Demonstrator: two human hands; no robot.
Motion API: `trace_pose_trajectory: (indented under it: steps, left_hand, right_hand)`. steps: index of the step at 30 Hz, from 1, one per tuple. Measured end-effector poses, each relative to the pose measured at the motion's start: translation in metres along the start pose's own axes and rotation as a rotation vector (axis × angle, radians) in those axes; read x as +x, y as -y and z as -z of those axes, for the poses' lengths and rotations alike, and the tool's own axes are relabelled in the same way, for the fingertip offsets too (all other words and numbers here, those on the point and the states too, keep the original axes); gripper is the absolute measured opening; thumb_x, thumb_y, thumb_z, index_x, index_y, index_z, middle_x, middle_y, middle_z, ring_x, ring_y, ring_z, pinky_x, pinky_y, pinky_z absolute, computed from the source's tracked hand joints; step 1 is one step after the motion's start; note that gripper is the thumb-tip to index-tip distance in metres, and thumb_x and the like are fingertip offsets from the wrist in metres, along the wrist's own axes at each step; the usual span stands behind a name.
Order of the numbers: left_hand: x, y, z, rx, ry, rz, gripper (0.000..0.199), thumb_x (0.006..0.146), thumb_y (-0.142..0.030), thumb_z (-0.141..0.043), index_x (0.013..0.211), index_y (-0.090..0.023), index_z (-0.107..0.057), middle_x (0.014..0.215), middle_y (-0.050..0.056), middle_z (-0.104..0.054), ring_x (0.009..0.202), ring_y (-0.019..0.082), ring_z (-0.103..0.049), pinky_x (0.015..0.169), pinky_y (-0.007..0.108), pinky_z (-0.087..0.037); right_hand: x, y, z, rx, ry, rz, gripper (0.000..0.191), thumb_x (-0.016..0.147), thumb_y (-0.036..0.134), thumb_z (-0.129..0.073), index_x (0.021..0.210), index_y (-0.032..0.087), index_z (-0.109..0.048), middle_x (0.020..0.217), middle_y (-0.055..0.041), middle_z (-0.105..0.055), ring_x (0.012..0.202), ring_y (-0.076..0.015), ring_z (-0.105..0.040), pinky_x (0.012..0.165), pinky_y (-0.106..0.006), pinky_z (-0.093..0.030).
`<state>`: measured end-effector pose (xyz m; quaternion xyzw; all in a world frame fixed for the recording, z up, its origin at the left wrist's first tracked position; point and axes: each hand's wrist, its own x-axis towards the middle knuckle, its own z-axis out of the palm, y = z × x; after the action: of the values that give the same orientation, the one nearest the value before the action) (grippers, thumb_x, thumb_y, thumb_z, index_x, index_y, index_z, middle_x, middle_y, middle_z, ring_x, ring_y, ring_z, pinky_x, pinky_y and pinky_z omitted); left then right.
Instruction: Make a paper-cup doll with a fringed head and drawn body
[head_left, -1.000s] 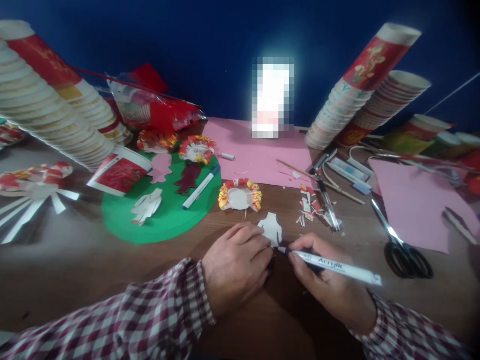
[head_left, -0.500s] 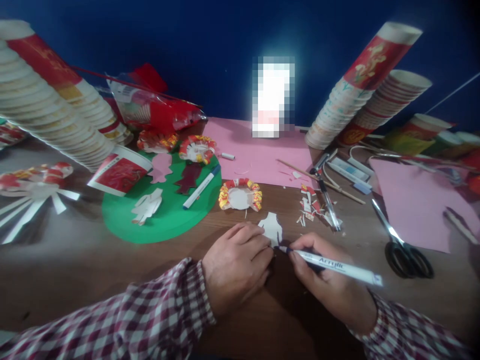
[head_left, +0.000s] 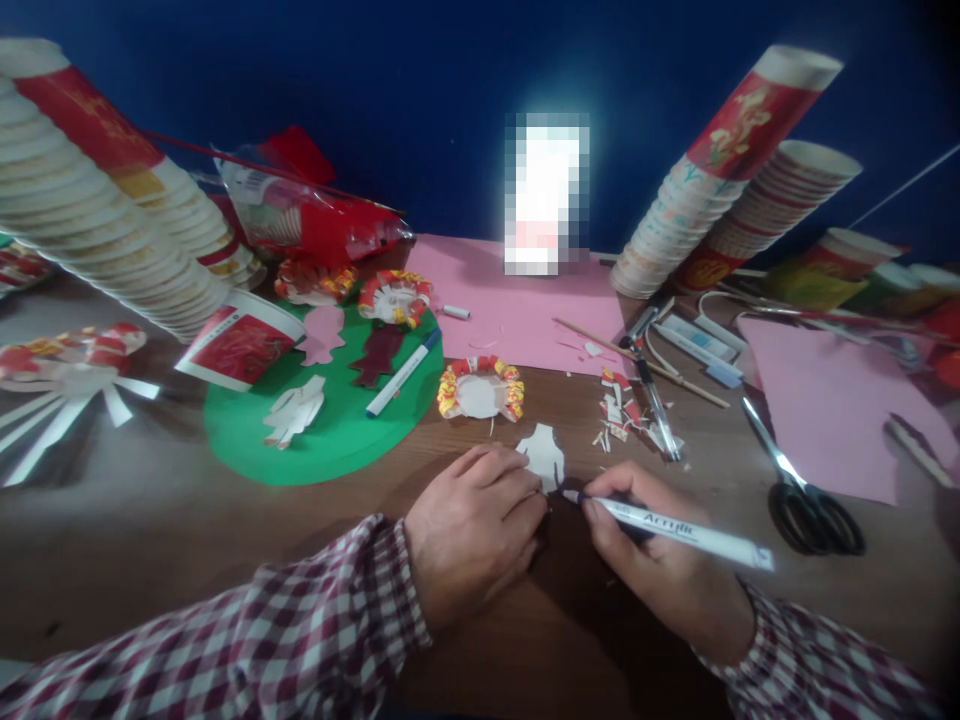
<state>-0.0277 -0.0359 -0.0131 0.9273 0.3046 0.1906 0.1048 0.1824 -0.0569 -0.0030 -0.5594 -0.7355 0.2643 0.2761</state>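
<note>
A small white paper cutout (head_left: pixel 543 456) with dark lines near its lower right edge lies on the wooden table. My left hand (head_left: pixel 480 525) holds it down at its left side, fingers bent and close together; the fingertips and part of the cutout are hidden. In a pinch of thumb and fingers, my right hand (head_left: pixel 660 560) grips a white acrylic marker (head_left: pixel 690 537). The marker's dark tip is right beside the cutout's lower right edge. Just beyond the cutout sits a ring of crumpled red and yellow paper (head_left: pixel 481 388) with a white middle.
Black-handled scissors (head_left: pixel 816 518) lie at right, near pink paper (head_left: pixel 832 420). Paper scraps (head_left: pixel 619 408) and a clear pen (head_left: pixel 660 410) are closer in. At left, a green sheet (head_left: pixel 330 455) bears cutouts and another marker (head_left: pixel 401 377). Stacked paper cups (head_left: pixel 112 210) lean there; a bright pixelated patch stands behind.
My right hand has drawn the marker slightly to the right, its tip moving a little off the cutout's edge. My left hand and the cutout stay in place.
</note>
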Motion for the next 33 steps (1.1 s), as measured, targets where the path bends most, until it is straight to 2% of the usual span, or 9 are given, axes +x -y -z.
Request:
trace_pose_trajectory:
  steps: [33]
  left_hand:
    - [-0.0003,0.0004,-0.0017,-0.013,-0.03,-0.001,0.022,0.089,-0.024,-0.046,0.103,-0.013,-0.059,0.105,0.008,-0.063,0.108,0.025,-0.051,0.097,0.043,-0.043]
  right_hand:
    - [0.0038,0.0032,-0.0004,0.02,0.035,-0.005,0.012,0.085,0.031,-0.057,0.079,0.021,-0.059,0.059,0.0038,-0.059,0.048,-0.0105,-0.053,0.048,-0.022,-0.043]
